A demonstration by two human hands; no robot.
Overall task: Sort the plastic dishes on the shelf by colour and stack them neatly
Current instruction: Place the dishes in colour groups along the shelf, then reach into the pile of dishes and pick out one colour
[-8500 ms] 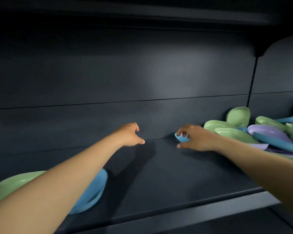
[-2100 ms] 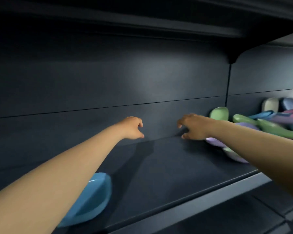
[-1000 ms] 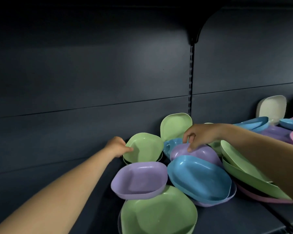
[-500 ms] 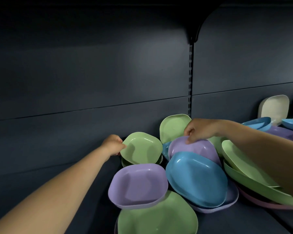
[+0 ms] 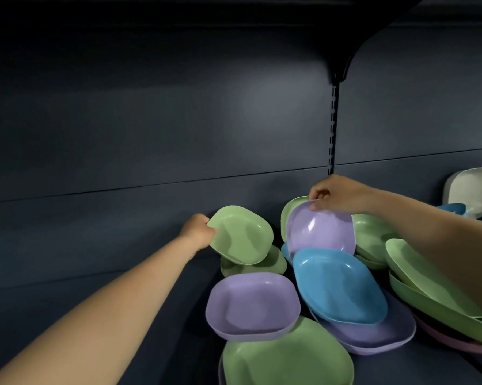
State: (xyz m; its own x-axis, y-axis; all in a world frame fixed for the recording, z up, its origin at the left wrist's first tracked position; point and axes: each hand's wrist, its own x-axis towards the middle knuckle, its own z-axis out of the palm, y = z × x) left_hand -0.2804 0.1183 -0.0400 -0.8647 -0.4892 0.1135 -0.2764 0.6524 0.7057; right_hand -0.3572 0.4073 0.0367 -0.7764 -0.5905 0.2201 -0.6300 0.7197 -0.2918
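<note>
A jumbled heap of plastic dishes lies on the dark shelf (image 5: 156, 323). My left hand (image 5: 196, 232) grips the left rim of a small green plate (image 5: 241, 236), tilted up above another green dish (image 5: 273, 263). My right hand (image 5: 333, 195) pinches the top rim of a purple plate (image 5: 320, 230) and tips it upright. In front of it lie a blue plate (image 5: 338, 284), a purple bowl (image 5: 252, 305) and a large green plate (image 5: 287, 359).
Large green plates (image 5: 423, 284) lean under my right forearm. A cream dish (image 5: 470, 188) stands against the back panel at far right, with blue dishes (image 5: 453, 208) beside it. A slotted upright (image 5: 333, 126) divides the back wall. An upper shelf overhangs.
My left hand has lifted and tilted the small green plate. My right hand has raised the purple plate's rim, tipping it more upright. The view shifted right from the bare shelf part to the heap.
</note>
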